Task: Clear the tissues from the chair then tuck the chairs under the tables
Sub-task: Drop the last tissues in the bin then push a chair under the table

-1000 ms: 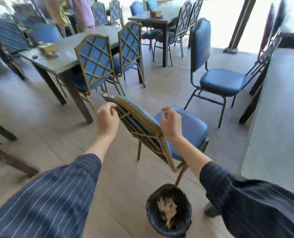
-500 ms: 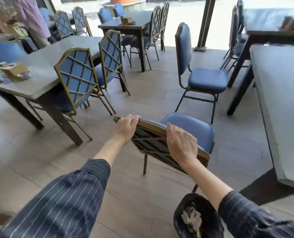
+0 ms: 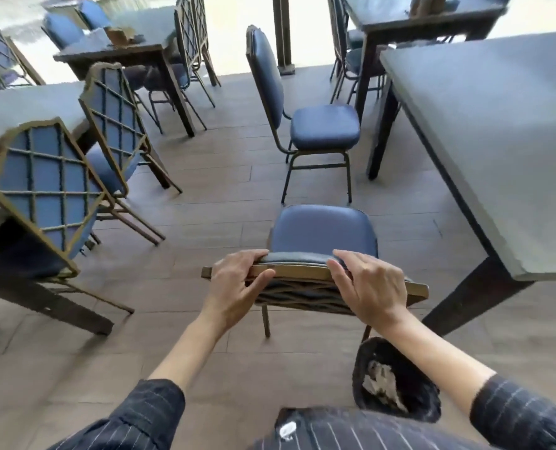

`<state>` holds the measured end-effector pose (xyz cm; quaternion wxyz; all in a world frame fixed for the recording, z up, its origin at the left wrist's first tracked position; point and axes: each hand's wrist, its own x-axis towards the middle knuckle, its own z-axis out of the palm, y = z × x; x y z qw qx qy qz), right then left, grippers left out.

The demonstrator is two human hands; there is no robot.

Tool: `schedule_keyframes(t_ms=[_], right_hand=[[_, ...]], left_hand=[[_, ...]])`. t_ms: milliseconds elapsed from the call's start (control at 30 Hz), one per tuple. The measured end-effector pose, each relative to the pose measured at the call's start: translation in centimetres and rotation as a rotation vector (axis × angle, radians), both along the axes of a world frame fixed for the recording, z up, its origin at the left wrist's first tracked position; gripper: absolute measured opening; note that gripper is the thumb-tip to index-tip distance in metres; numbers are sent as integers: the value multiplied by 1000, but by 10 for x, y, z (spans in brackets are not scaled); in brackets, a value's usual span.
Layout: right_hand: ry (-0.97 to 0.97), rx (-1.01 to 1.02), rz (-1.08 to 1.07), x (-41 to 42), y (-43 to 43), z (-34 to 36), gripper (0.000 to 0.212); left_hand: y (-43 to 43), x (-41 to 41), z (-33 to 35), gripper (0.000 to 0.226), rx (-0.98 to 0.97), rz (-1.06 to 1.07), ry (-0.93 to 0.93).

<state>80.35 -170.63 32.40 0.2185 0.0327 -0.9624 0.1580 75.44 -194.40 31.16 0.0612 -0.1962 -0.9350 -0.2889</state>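
A blue-seated chair (image 3: 323, 233) with a gold frame stands in front of me, its back towards me. My left hand (image 3: 237, 284) grips the left part of its top rail, and my right hand (image 3: 369, 287) rests over the right part with fingers curled on it. The seat is bare. A black-lined bin (image 3: 397, 381) with crumpled tissues (image 3: 380, 383) sits on the floor by my right forearm. A grey table (image 3: 484, 125) runs along the right. A second blue chair (image 3: 322, 128) stands beyond, side-on to that table.
Two lattice-backed chairs (image 3: 47, 193) are tucked at a grey table (image 3: 13, 112) on the left. Further tables and chairs stand at the back, and a post (image 3: 283, 34) rises behind the second chair. A tiled aisle runs up the middle.
The chair has swung round from tilted diagonally to squarely in front of me. Both hands have shifted along the top rail, and my view has turned right towards the grey table.
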Motion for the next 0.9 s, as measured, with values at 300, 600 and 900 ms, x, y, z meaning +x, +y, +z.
schedule_keyframes(t_ms=[300, 600, 900], right_hand=[[-31, -87, -298, -4, -20, 2, 53], [-92, -295, -607, -18, -65, 13, 62], [-99, -378, -789, -49, -131, 14, 50]], left_hand=[[2, -1, -7, 72, 39, 64, 13], [-31, -30, -5, 70, 110, -154, -98], [-85, -102, -1, 73, 109, -362, -71]])
